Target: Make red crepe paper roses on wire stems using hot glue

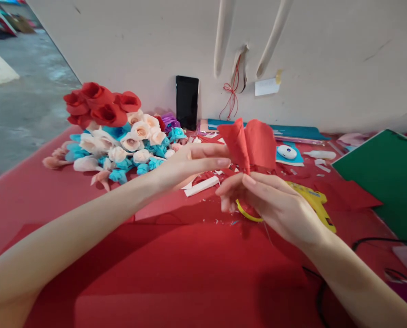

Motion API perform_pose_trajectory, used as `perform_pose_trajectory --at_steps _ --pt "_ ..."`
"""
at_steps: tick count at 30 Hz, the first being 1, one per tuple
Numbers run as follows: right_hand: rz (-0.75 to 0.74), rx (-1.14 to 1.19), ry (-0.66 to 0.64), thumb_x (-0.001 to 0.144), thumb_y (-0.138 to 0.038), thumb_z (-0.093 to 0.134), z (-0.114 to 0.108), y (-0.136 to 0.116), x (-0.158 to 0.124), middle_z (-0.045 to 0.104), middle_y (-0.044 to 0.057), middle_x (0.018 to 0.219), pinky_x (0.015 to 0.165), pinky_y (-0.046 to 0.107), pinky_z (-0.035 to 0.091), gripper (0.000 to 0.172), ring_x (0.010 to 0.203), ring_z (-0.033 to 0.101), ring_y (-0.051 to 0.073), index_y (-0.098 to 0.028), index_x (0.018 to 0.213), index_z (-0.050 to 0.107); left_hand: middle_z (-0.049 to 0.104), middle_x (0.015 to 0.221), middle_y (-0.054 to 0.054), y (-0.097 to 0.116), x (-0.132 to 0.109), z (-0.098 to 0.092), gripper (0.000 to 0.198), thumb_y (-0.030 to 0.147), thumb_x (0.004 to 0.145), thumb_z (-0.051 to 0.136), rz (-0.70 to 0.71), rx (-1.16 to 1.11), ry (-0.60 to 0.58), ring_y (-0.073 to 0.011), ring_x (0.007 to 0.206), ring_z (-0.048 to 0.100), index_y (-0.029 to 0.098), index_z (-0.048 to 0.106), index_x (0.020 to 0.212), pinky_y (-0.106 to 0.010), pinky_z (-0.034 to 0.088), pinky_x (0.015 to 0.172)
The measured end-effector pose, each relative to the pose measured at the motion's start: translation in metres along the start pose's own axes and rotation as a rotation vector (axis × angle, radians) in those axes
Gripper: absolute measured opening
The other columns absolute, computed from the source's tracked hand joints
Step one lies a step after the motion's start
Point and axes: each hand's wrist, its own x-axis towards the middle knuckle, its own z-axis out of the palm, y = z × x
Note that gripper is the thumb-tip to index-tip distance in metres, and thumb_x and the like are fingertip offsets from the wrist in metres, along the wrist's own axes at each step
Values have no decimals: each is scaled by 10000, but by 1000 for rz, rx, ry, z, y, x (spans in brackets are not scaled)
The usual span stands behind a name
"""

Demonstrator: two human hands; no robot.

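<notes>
A partly formed red crepe-paper flower (262, 145) stands upright in front of me, its petals flaring from a narrow base. My right hand (278, 205) pinches that base between thumb and fingers. To the flower's left, my left hand (193, 161) has its fingers stretched toward a petal, with thumb and forefinger apart. The forefinger's tip passes behind the petal edge, so I cannot tell how firmly it touches. Below the right hand, a yellow ring-shaped item (249, 213) is partly hidden, and a thin thread or wire hangs near it.
Finished paper flowers (142, 130) in red, white and blue are piled at left. A black phone (187, 102) leans on the wall. A yellow glue gun (312, 202) lies at right by a green board (384, 182). Red paper (176, 259) covers the front; scraps lie mid-table.
</notes>
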Motion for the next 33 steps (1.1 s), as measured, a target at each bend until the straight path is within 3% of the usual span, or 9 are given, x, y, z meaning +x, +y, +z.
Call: perform_pose_trajectory --at_steps 7,9,12,16,21,25,33 --pt "68 109 -235 921 -333 305 1 3 3 613 40 766 705 254 386 384 726 526 117 -170 942 653 703 728 -14 9 -12 7 190 402 716 636 -86 -132 -98 -210 751 672 217 658 753 -337 558 688" --pt "48 70 -228 920 -333 314 2 3 2 614 32 774 720 252 386 375 747 527 114 -180 952 655 681 620 0 9 -13 7 183 402 733 618 -89 -163 -142 -203 665 674 224 651 756 -332 563 633" --pt "9 -3 -98 908 -328 368 3 4 1 608 8 779 749 238 390 308 785 532 103 -205 931 650 626 507 19 8 -12 9 195 396 737 613 -82 -195 -173 -192 597 664 211 631 679 -327 561 621" --pt "-45 -175 122 882 -336 435 5 6 -1 596 -13 765 664 210 404 236 731 534 84 -190 808 605 648 551 7 4 -8 11 162 313 717 652 6 -184 -85 -172 579 650 167 624 652 -312 555 649" --pt "-142 -351 237 881 -302 439 7 5 0 593 -23 719 597 201 414 197 654 533 72 -177 798 566 670 694 36 -1 -5 14 75 225 680 692 249 -56 106 -142 720 646 193 635 718 -259 533 700" --pt "-137 -382 232 891 -278 422 7 3 0 585 -22 687 602 200 403 232 626 516 64 -163 737 551 654 700 33 4 -5 16 51 216 696 674 288 61 113 -148 802 630 190 633 713 -282 511 767" --pt "-65 -123 131 900 -310 402 3 6 -1 570 -17 669 617 237 420 263 604 496 81 -181 715 537 666 798 6 9 -7 15 65 219 695 669 256 76 96 -166 844 618 188 631 738 -305 496 752"
